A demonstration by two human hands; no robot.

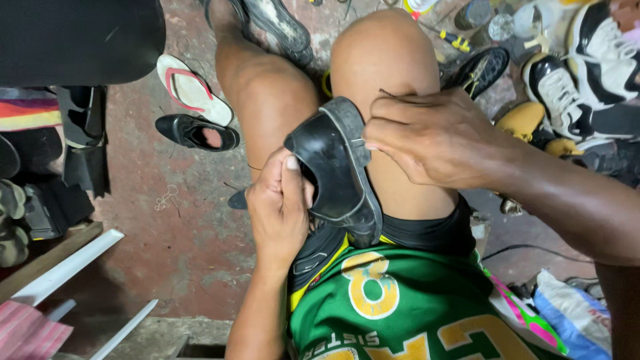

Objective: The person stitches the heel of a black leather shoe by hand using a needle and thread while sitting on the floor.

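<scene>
Left hand: the left hand (279, 212) has its grip closed on the black shoe (337, 167), thumb pressed inside the opening, fingers wrapped under the heel end.
Right hand: the right hand (430, 137) has its fingers pinched shut at the edge of the shoe's sole; a thin pale tip shows between the fingertips, probably a needle, though it is too small to be sure. A dark thread (400, 99) runs across the back of this hand.
Shoe: the black shoe lies tilted on the person's lap, between the two bare knees, sole turned toward the right hand, opening toward the left hand.
Lap: black shorts (427, 233) and a green jersey (413, 307) lie just below the shoe.
Floor, left side: a white sandal with red straps (193, 90) lies beside a black flat shoe (197, 132), well apart from the hands.
Floor, upper right corner: black and white sneakers (587, 73) are heaped together with a yellow shoe (520, 120) and a black shoe with yellow stitching (481, 70).
Floor, lower left corner: white strips (67, 267) lean near the edge.
</scene>
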